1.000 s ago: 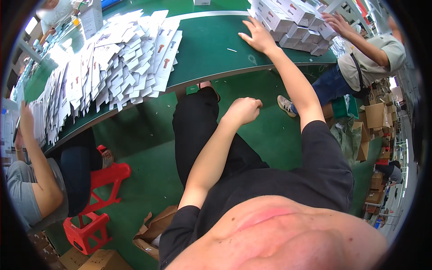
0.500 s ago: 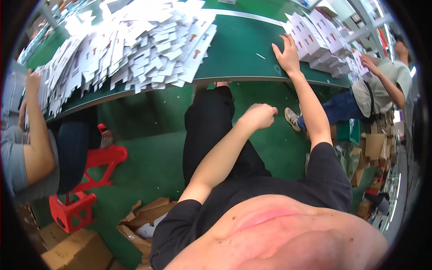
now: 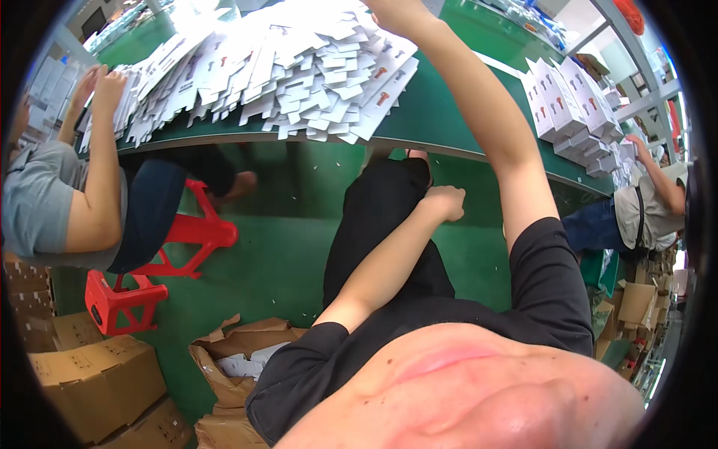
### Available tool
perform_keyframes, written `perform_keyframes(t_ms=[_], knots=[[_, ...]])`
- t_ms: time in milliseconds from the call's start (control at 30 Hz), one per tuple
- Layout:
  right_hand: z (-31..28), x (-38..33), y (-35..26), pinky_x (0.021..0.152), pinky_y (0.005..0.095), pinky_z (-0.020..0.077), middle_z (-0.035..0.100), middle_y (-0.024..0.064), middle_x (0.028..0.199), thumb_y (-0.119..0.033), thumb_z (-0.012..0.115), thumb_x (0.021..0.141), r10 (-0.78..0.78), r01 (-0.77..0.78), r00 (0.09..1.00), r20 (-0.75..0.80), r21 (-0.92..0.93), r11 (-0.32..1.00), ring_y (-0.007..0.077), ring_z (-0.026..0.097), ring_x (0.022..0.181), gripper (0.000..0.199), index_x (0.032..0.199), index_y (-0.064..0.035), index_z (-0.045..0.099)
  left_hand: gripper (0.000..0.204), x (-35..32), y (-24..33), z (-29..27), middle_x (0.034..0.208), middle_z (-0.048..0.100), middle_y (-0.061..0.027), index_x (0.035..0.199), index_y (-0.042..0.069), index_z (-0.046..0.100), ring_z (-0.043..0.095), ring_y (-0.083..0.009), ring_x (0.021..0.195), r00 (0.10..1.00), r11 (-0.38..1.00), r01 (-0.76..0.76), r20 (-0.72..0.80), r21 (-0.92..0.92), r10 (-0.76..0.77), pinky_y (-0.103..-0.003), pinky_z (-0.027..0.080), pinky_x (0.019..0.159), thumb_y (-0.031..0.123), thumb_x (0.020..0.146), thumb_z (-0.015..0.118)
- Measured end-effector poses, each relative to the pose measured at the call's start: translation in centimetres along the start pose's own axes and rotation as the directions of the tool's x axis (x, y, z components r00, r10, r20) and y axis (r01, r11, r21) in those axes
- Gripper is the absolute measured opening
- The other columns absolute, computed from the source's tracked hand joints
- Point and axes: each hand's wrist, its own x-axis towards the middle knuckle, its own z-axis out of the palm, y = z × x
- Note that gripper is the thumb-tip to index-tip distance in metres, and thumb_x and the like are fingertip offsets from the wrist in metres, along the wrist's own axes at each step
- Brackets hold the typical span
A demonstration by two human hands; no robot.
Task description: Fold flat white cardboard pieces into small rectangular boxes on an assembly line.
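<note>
My left hand (image 3: 445, 202) is closed in a fist with nothing visible in it, hovering over my black-trousered thigh below the edge of the green table (image 3: 449, 112). My right arm stretches up across the table. At the top edge of the frame, my right hand (image 3: 395, 10) rests on a wide pile of flat white die-cut cartons (image 3: 299, 67). Its fingers are cut off by the frame, so its grip is unclear.
A person in a grey shirt (image 3: 45, 202) sits at the left on a red stool (image 3: 149, 269), hands at the pile. Stacked white boxes (image 3: 565, 105) stand at the table's right, near another seated person (image 3: 647, 209). Brown cardboard boxes (image 3: 97, 374) and torn cardboard (image 3: 239, 359) lie on the green floor.
My right hand left the stacked white boxes at the right and moved left onto the pile of flat cartons. My left fist stayed over my thigh. The view swung toward the pile.
</note>
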Motion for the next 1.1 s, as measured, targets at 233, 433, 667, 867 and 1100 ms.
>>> perform_keyframes(t_ms=[233,433,667,867,1100], knots=[[-2.3,0.8,0.1,0.113,0.0427,0.0367,0.058,0.0063,0.139,-0.012,0.061,0.087,0.148,-0.041,0.896,0.419,-0.254,0.966,0.0276,0.05,0.132,0.039,0.126,-0.0081,0.061,0.035,-0.4,-0.4,0.2,0.102,0.074,-0.0179,0.113,0.003,0.068,0.069,-0.0383,0.09,1.0,1.0,-0.005,-0.013,0.02,0.006,-0.043,0.055,0.078,0.015,0.082,0.059],[-19.9,-6.6,-4.6,0.101,0.0356,0.0486,0.07,0.0009,0.122,0.002,0.072,0.078,0.309,-0.326,0.945,-0.107,-0.249,0.912,0.0229,0.065,0.114,0.037,0.114,-0.0069,0.07,0.034,-7.6,2.2,-7.2,0.096,0.073,-0.012,0.11,0.005,0.068,0.068,-0.0334,0.088,0.493,0.74,-0.673,-0.754,-0.014,0.434,-0.04,0.054,0.082,0.019,0.079,0.069],[-33.7,-12.4,-11.0,0.095,0.0459,0.0514,0.069,0.0103,0.112,-0.006,0.075,0.082,0.225,-0.213,0.969,0.099,-0.122,0.969,0.0323,0.064,0.104,0.024,0.105,-0.0038,0.069,0.028,-15.8,4.5,-12.4,0.107,0.071,-0.0102,0.104,0.005,0.071,0.067,-0.03,0.094,-0.305,0.686,-0.637,-0.932,0.352,0.195,-0.041,0.051,0.091,0.015,0.078,0.076],[-35.2,-14.2,-11.9,0.098,0.0516,0.0504,0.067,0.0126,0.109,-0.005,0.075,0.082,0.193,-0.221,0.97,0.149,0.201,0.954,0.0338,0.063,0.103,0.036,0.116,-0.0032,0.062,0.033,-17.2,6.0,-12.7,0.128,0.064,-0.0198,0.117,0.0,0.07,0.063,-0.0313,0.1,0.185,0.474,-0.87,-0.8,0.137,0.571,-0.04,0.051,0.094,0.024,0.094,0.065],[-29.4,-15.3,-14.9,0.114,0.0497,0.0386,0.041,0.0198,0.148,-0.012,0.083,0.077,0.558,-0.503,0.829,-0.016,0.414,0.759,0.0347,0.049,0.131,0.088,0.15,-0.0049,0.035,0.034,-15.5,5.9,-11.1,0.127,0.065,-0.0175,0.131,0.0,0.059,0.066,-0.0323,0.104,-0.078,0.647,-0.712,-0.947,0.272,0.312,-0.039,0.053,0.089,0.01,0.099,0.058]])
